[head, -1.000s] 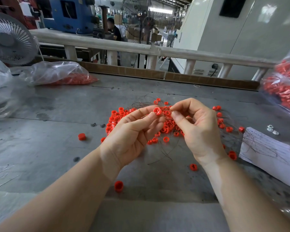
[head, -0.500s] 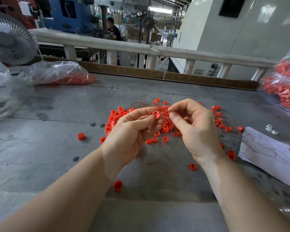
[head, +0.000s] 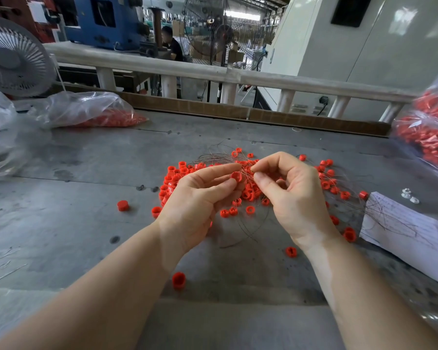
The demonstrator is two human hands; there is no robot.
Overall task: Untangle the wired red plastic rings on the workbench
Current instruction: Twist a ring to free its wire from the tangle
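Nearest the camera, two bare forearms reach forward over a grey, scuffed surface. A single red ring lies between the forearms, another sits just beside the right wrist, and a third loose ring rests alone to the left.

The left hand is partly curled, its thumb and forefinger stretched forward, pinching one red ring at their tips. The right hand has its fingers curled, thumb and forefinger tips brought together on thin wire strands right beside that held ring. Both hands meet above the tangled pile of wired red rings, which spreads across the middle of the surface, fine wires looping out of its far edge.

To the right a white paper sheet lies on the surface with wire strands across it, and small white nuts sit just beyond it. Farther back, a clear plastic bag holding red parts lies at left, another bag of red parts at the right edge. A white fan stands at far left before a pale railing.
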